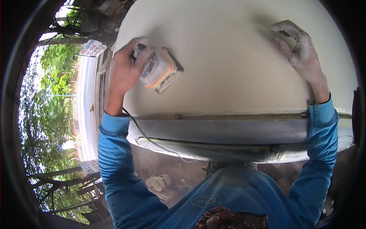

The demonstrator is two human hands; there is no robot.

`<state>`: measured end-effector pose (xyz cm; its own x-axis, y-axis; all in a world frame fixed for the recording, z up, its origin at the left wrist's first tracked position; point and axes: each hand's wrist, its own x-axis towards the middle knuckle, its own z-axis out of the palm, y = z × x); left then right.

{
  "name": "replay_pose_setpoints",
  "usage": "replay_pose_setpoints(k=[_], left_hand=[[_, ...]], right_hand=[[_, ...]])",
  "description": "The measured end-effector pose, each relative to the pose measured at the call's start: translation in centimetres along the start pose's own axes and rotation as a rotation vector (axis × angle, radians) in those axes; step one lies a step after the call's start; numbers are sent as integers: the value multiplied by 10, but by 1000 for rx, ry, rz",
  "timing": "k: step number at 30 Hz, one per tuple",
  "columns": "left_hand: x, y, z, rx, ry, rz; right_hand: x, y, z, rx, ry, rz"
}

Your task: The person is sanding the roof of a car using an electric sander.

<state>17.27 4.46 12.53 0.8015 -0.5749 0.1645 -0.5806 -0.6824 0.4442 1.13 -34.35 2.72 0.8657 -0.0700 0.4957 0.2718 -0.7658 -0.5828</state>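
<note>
A wide cream-coloured vehicle panel curves in front of me, matte and dusty. My left hand is wrapped round the top of an electric sander, a dusty grey tool with an orange band and a flat square base. The sander is at the panel's left side, its base turned toward the surface and blurred slightly. From the sander's side a thin dark cord trails down past the panel's edge. On the right, my right hand, whitened with dust, holds nothing; its fingers are bent and apart, the fingertips at the panel.
A trim strip crosses the panel's near edge, above a grey side section and a long dark strip. A white bucket lies low on the left. Signs, poles and trees stand outside at left.
</note>
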Motion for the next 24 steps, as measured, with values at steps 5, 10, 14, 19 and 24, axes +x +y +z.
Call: replay_pose_setpoints(k=[5,10,14,19,24], left_hand=[[73,-86,-58,-179,-116,-602],[42,-69,-58,-188,-254,-646],[45,-87,-32,97,34,-377],[84,-89,-16,349,213,-123],[119,20,49,477,237,-323]], right_hand=[[-1,14,4,48,70,2],[-4,23,0,5,121,48],[0,14,-3,-10,42,-15],[8,1,-2,-36,41,-44],[4,-8,4,15,154,20]])
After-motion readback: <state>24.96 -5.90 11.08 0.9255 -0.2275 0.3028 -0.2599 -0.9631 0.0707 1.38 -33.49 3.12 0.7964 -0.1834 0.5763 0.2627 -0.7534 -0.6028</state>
